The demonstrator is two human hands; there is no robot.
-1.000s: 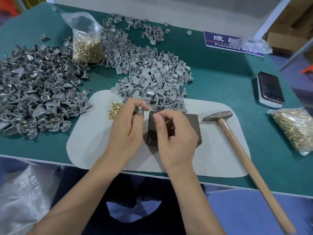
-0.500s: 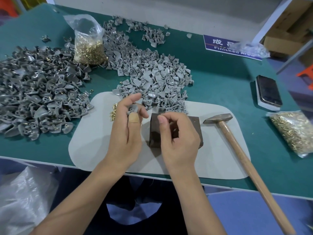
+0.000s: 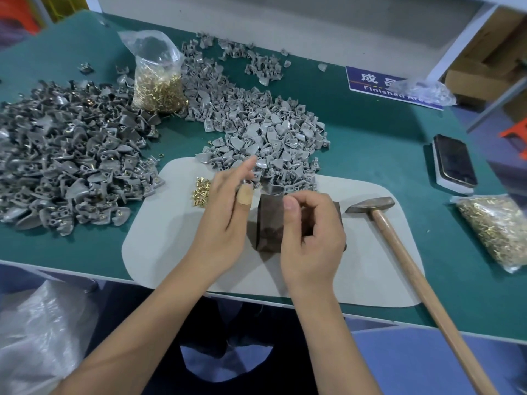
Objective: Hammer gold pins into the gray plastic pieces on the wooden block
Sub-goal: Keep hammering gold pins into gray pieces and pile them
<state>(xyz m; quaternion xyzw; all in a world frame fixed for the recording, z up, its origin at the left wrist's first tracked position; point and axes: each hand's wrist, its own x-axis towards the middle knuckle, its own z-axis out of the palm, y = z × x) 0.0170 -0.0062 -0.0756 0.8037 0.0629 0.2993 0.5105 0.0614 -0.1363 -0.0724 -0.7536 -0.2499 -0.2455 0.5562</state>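
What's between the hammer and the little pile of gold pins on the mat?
In the head view, the wooden block and both hands, left hand and right hand, sit between the hammer and the loose pins.

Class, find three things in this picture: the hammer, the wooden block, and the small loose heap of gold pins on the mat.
hammer [image 3: 370,205]: head view, on its metal head.
wooden block [image 3: 268,220]: head view, on its bare front face.
loose gold pins [image 3: 201,191]: head view, middle of the heap.

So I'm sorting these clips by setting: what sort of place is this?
Probably a small factory assembly bench: heaps of gray plastic pieces, bags of gold pins, and a blue "Finished Area" sign on the green table.
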